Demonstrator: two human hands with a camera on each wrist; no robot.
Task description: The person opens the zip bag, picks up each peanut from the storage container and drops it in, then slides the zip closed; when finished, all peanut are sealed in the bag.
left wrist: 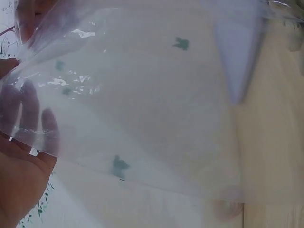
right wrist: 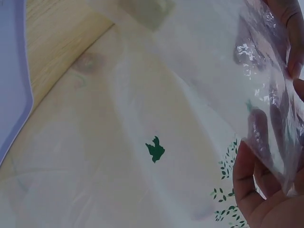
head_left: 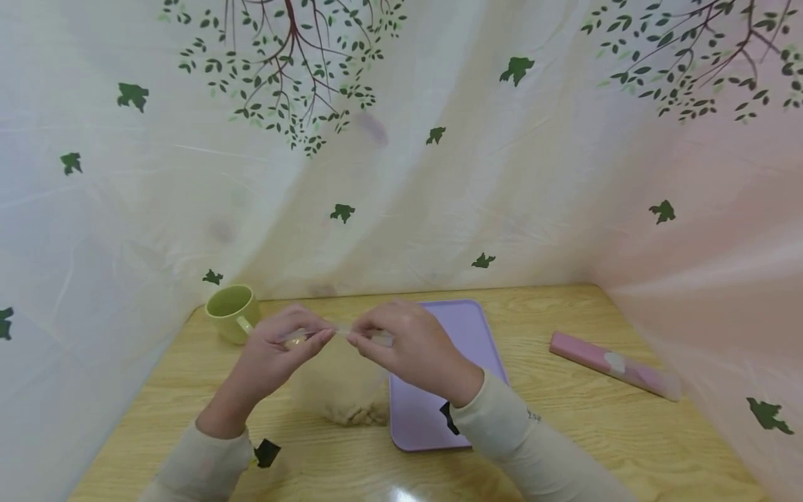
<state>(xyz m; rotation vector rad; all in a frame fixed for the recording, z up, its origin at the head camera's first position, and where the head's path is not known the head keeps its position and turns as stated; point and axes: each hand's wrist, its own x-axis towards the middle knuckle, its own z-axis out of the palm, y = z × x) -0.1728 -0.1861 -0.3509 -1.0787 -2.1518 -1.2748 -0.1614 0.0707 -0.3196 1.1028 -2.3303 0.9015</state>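
Note:
Both hands pinch the top edge of a clear plastic bag between thumb and fingers. My left hand has one side of the edge, my right hand the other, with the fingertips close together. The bag hangs above the table, and light brown, lumpy contents show at its lower end. In the left wrist view the see-through film spreads wide, with fingers visible behind it. Creased, shiny film runs past the fingers in the right wrist view.
A lilac tray lies partly beneath the right hand and forearm. At the back left stands a green mug. A long pink pack lies on the wooden table at the right. Printed curtains surround the table.

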